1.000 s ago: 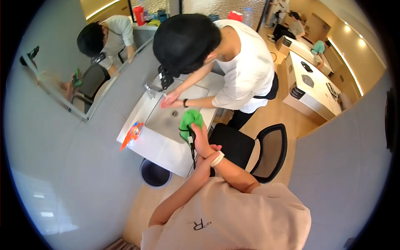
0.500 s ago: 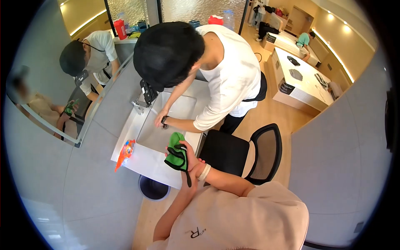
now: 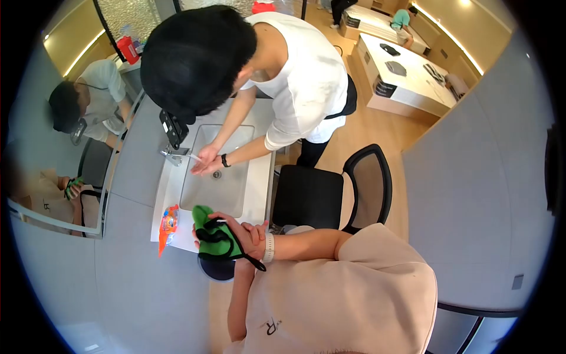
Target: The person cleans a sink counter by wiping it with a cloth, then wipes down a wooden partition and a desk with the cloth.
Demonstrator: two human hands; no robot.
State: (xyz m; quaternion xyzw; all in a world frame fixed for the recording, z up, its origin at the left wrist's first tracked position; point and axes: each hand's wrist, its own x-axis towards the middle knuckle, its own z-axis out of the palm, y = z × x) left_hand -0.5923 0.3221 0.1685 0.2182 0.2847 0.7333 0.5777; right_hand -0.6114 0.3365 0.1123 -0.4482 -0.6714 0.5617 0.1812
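My right hand point(image 3: 236, 227), with a pale watch point(image 3: 269, 248) on its wrist, holds a green cloth point(image 3: 221, 245) with black edging and a black hanging loop. The cloth is bunched up over the near edge of the sink counter, and some fingers are hidden behind it. My left hand point(image 3: 255, 232) comes from below and is wrapped round my right wrist beside the watch. Left of the cloth, an orange-and-clear packet point(image 3: 168, 224) lies on the counter point(image 3: 184, 227).
Another person in a white shirt holds both hands point(image 3: 207, 160) under the tap point(image 3: 174, 154) over the sink point(image 3: 230, 189). A black chair point(image 3: 309, 194) stands to the right. Below the counter is a dark bin point(image 3: 215, 270); a mirror point(image 3: 88, 177) hangs on the left wall.
My hands and the green cloth have shifted left and slightly down in view. The other person's hands have turned palm-up under the tap. The whole view has shifted too.
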